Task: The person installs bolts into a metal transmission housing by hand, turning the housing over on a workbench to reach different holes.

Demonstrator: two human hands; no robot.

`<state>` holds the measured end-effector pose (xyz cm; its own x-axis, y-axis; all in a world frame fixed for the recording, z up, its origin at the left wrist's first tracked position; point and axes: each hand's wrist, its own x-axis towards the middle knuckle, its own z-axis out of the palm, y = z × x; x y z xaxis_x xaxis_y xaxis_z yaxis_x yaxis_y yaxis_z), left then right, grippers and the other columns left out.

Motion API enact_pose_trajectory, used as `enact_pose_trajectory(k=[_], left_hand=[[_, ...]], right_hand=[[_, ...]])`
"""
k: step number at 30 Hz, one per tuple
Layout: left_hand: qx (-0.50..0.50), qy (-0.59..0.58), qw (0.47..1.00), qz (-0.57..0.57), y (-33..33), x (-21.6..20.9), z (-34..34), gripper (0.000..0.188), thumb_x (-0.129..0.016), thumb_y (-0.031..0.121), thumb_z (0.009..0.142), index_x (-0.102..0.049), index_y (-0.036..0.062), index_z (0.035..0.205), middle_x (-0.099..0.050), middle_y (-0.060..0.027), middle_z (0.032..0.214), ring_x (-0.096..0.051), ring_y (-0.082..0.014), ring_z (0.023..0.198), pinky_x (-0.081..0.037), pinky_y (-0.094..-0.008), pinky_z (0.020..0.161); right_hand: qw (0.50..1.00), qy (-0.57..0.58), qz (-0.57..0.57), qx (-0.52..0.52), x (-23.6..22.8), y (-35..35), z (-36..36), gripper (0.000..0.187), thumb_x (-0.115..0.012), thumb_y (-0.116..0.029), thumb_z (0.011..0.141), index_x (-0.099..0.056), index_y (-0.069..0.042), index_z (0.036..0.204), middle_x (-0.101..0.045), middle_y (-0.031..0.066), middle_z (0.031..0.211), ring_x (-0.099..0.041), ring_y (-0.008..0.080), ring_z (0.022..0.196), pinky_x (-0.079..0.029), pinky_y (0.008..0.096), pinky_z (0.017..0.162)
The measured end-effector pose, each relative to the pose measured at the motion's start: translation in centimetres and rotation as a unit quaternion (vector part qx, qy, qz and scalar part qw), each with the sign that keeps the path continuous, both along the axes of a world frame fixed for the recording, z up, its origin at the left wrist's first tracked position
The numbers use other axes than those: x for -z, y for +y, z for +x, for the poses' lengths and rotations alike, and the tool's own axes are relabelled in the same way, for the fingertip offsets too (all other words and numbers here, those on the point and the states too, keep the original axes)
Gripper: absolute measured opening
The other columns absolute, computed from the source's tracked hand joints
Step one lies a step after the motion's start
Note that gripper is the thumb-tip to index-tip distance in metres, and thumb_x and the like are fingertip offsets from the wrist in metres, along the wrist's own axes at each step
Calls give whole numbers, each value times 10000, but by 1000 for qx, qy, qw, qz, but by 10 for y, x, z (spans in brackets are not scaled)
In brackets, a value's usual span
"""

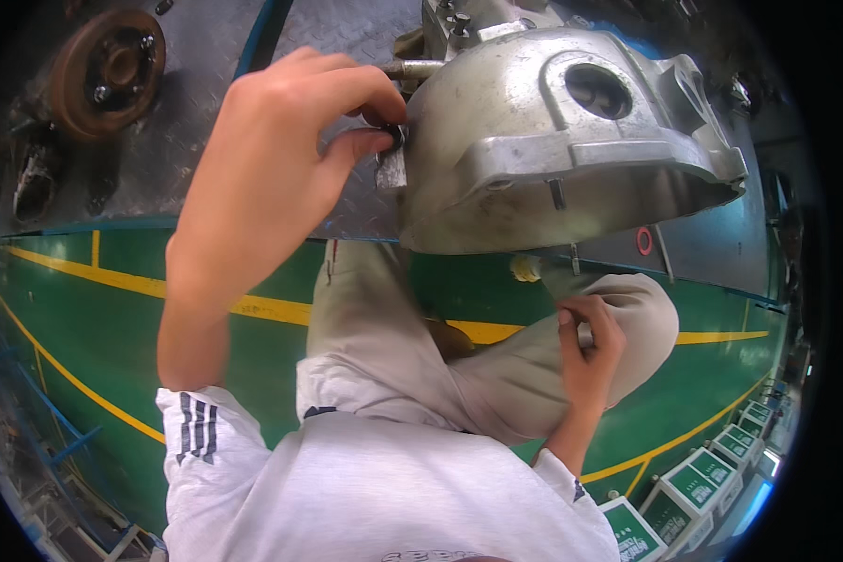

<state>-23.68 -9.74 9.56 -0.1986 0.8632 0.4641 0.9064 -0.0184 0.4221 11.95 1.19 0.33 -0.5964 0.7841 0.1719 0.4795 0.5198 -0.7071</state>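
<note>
Aluminium housing (553, 140) sits on the steel bench (159, 150) ahead, where our left hand (272, 159) pinches 1 small dark part (395, 134) at its edge, our right hand (585, 351) curled loosely on our knee, so a slip could drop the part.

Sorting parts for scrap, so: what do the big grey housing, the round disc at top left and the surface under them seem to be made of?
The housing looks like cast aluminium: dull silver, rounded ribs, grainy skin. The disc seems rusty iron or steel: brown-orange, bolt holes around its hub. The surface looks like steel tread plate: grey with a raised diamond pattern. The left hand pinches a small dark part at the housing's edge.
</note>
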Motion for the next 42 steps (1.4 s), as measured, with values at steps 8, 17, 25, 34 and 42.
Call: enact_pose_trajectory(k=[8,17,25,34,42], left_hand=[[21,13,999,-40,8,-4,3,304,-770,-92,755,-746,-9,1046,-752,-131,987,-711,-299,940,-558,-377,839],[0,29,998,-63,8,-11,9,277,-811,-32,780,-736,6,1044,-738,-108,972,-652,-317,901,-527,-415,798],[-55,43,992,-107,9,-17,18,307,-763,-99,766,-732,-2,1056,-739,-120,982,-673,-295,873,-535,-381,805],[-52,29,991,-117,9,-17,20,340,-674,-145,775,-733,-20,1085,-729,-138,979,-693,-286,895,-541,-374,827],[-65,-22,991,-112,10,-16,20,295,-687,-134,780,-718,-35,1056,-709,-141,943,-684,-273,863,-530,-354,800]], right_hand=[[1000,12,-10,2,-3,2,3,118,-715,67,903,-707,6,1004,-692,99,898,-657,224,762,-527,322,739],[998,43,-45,-15,-3,3,-2,130,-701,105,913,-701,22,1013,-702,117,927,-705,243,774,-551,319,740],[996,70,-47,-25,1,6,2,152,-712,123,896,-707,30,1016,-680,127,912,-724,251,774,-562,332,720],[994,80,-76,-20,-1,7,4,149,-707,133,899,-711,32,1008,-670,120,915,-729,232,762,-563,332,710],[995,68,-71,-31,-1,8,6,154,-702,133,901,-708,33,1018,-677,120,930,-738,234,772,-566,334,711]])
